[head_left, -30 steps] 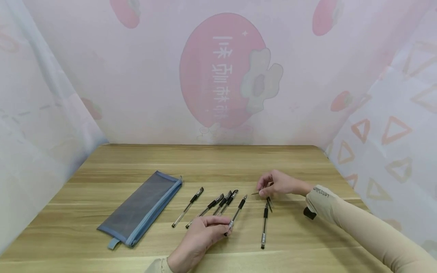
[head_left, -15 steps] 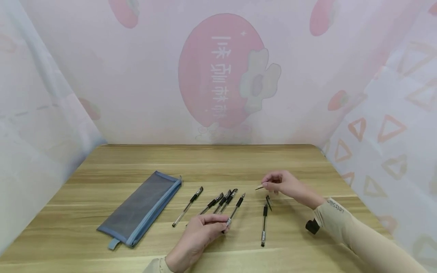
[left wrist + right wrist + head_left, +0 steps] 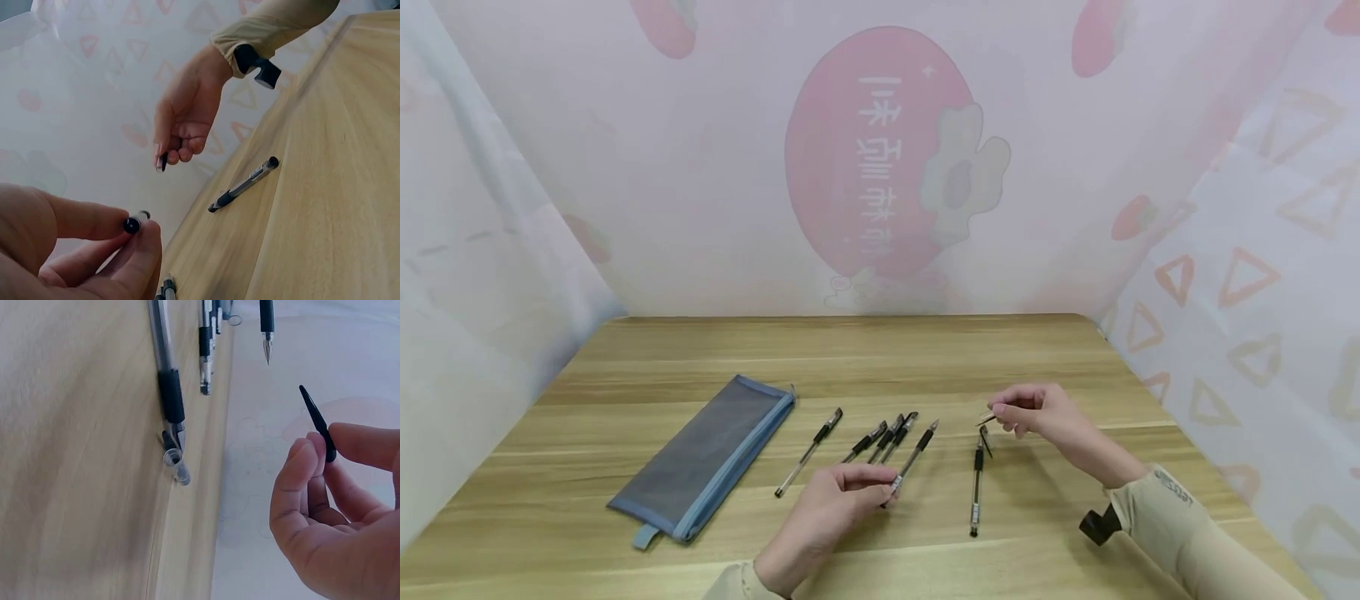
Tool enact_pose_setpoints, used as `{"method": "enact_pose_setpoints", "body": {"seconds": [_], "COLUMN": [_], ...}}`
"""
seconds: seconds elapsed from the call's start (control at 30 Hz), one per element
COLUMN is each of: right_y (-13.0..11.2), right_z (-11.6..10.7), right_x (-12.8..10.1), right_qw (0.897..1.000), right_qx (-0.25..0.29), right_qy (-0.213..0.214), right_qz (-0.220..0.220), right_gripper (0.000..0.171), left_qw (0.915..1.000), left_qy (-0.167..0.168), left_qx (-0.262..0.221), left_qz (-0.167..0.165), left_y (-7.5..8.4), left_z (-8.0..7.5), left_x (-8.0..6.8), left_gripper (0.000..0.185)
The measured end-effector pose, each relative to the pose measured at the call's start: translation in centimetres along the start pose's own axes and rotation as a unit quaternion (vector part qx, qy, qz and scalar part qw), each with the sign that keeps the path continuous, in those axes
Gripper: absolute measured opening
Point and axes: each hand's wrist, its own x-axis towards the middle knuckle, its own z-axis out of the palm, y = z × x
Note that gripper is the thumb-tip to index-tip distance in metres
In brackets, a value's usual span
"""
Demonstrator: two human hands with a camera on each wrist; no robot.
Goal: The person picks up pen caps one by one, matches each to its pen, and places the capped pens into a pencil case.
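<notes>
- Head view: the left hand (image 3: 835,500) pinches the rear end of an uncapped clear-barrelled pen with a black grip (image 3: 912,460), lifting that end while the tip points away toward the far side of the wooden table (image 3: 865,350). The right hand (image 3: 1037,410) is raised just above the table, fingers curled round a small pen cap (image 3: 986,418) whose end pokes out to the left. Below it lies another clear pen with a black grip (image 3: 975,487), with a small dark piece (image 3: 985,440) just beside its far end. Three more clear pens (image 3: 883,439) lie bunched together, and one lone pen (image 3: 808,452) sits between them and a flat blue mesh pencil case (image 3: 707,457) on the left.
- Left wrist view: thumb and forefinger (image 3: 94,220) pinch the pen's black end; the right hand hangs above the table holding the cap between its fingertips, and the single pen lies on the wood beyond.
- Right wrist view: the right hand's fingertips (image 3: 300,469) pinch the cap by its dark tapered clip; the pen on the table lies close by, with a clear cap at its end.
</notes>
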Motion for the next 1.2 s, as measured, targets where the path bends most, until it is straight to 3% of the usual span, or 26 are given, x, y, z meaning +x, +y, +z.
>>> {"method": "enact_pose_setpoints", "body": {"seconds": [0.17, 0.4, 0.67, 1.0, 1.2], "right_y": [-0.4, -1.1, -1.9, -3.8, -4.5], "right_z": [0.0, 0.2, 0.6, 1.3, 2.5], "right_x": [-0.5, -1.1, -1.4, -3.0, -3.6], "right_qw": [1.000, 1.000, 0.999, 0.996, 0.990], "right_qx": [0.007, 0.029, 0.035, 0.078, 0.107], "right_qy": [-0.007, -0.006, -0.006, 0.032, 0.086], "right_qz": [0.003, -0.011, -0.020, -0.035, -0.021], "right_gripper": [0.028, 0.027, 0.028, 0.026, 0.025], "left_qw": [0.9992, 0.9973, 0.9952, 0.9951, 0.9943], "left_qy": [-0.025, -0.054, -0.062, -0.064, -0.073], "left_qx": [0.013, 0.031, 0.055, 0.051, 0.050], "left_qz": [0.029, 0.039, 0.053, 0.055, 0.059], "left_y": [0.1, 0.4, 0.6, 1.1, 1.7], "left_z": [-0.3, -0.5, -1.2, -1.6, -2.5], "left_x": [0.1, 0.1, 0.2, 0.2, 0.0], "left_gripper": [0.025, 0.024, 0.023, 0.025, 0.027]}}
